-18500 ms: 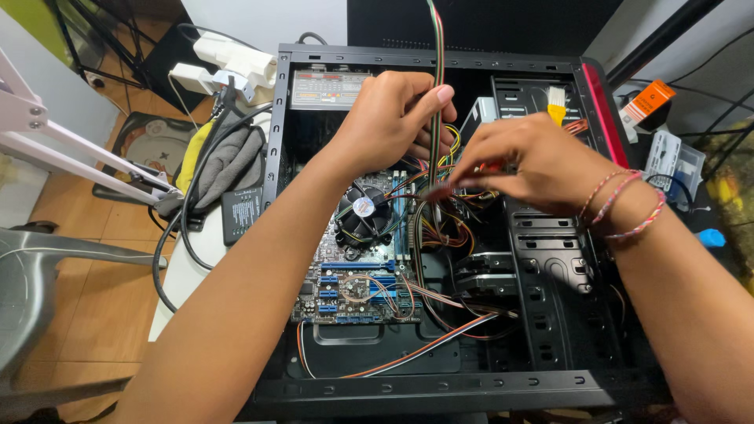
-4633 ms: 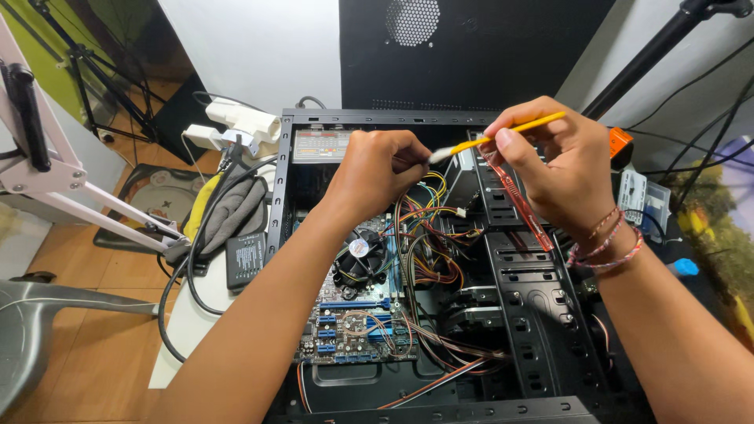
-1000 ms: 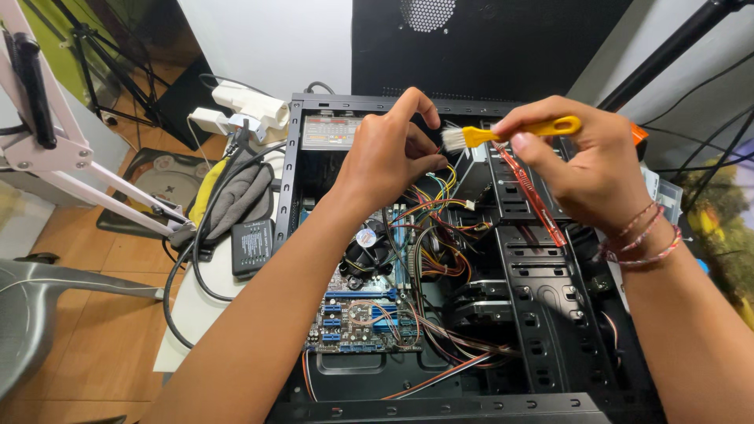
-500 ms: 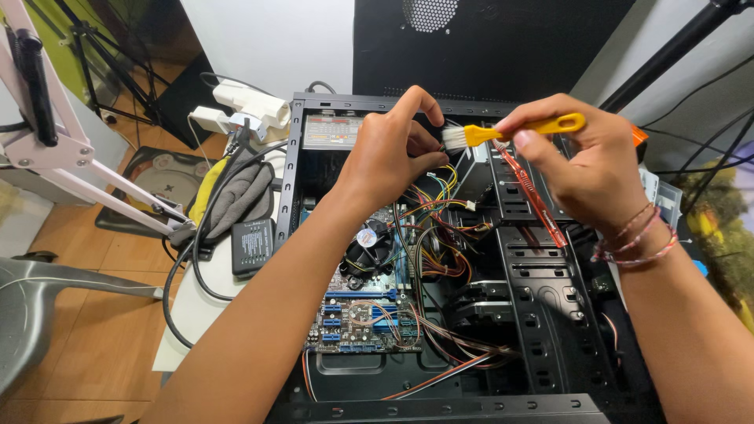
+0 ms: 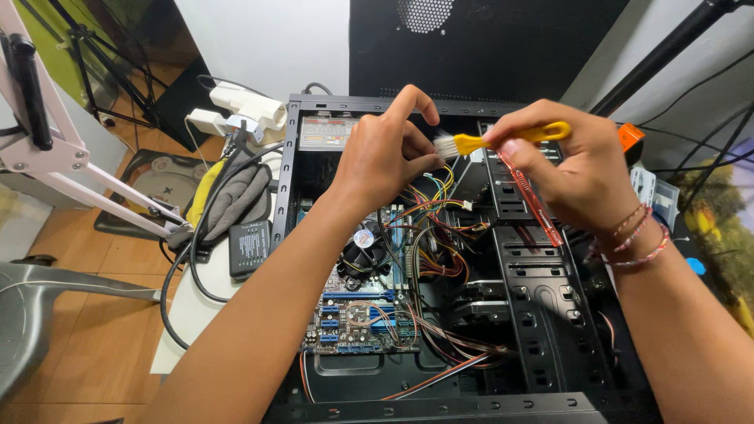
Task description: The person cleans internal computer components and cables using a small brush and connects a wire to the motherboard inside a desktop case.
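Note:
An open black computer case (image 5: 542, 314) lies on its side below me, with a blue motherboard (image 5: 357, 314), a round cooler fan (image 5: 363, 245) and a tangle of coloured wires (image 5: 432, 228) inside. My left hand (image 5: 389, 157) pinches a small connector end of the wires, raised above the case. My right hand (image 5: 565, 165) holds a small yellow-handled brush (image 5: 503, 139) with its white bristles against that connector, and also a flat red cable (image 5: 534, 200) that hangs down from the palm. Bracelets circle my right wrist.
A grey cloth (image 5: 236, 200), a black power adapter (image 5: 250, 247) and black cables lie on a white surface left of the case. A white power strip (image 5: 239, 110) sits behind them. A white lamp arm (image 5: 71, 165) and grey chair (image 5: 47, 314) stand far left; a black stand pole at right.
Over the last second both hands stay raised above the case and barely shift; the brush bristles stay at the connector in my left fingers.

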